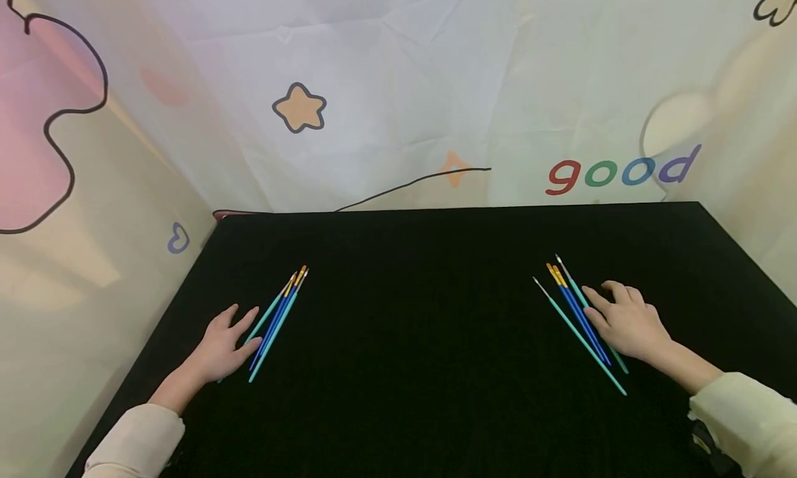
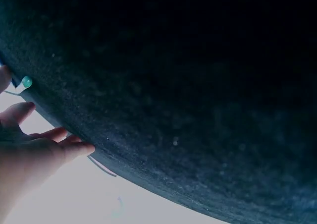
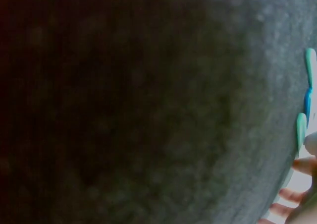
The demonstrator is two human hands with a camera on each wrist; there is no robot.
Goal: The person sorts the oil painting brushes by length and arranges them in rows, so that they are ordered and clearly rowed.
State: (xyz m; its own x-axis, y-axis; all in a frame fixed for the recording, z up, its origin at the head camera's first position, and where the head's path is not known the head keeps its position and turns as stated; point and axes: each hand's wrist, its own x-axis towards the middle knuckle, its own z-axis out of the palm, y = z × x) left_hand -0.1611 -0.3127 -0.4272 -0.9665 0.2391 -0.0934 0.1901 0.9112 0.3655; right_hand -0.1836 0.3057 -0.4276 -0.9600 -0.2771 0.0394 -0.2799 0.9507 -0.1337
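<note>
My left hand [image 1: 223,346], fingers spread, lies over the left side of a bundle of paintbrushes, its thumb across or just above the handles. In that bundle are blue brushes [image 1: 271,329] between two teal ones, such as the near teal brush [image 1: 278,326]. On the right, a second set has blue brushes [image 1: 582,319] with a teal brush [image 1: 580,337] on either side. My right hand [image 1: 629,326] reaches over its right teal brush [image 1: 619,362], fingers loosely bent. Neither hand visibly grips a brush. Teal handle ends [image 3: 301,130] show in the right wrist view.
All brushes lie on a black-covered table [image 1: 423,339], bristles pointing away from me. A pale printed cloth [image 1: 398,97] with a star and the word "good" hangs behind and at the sides.
</note>
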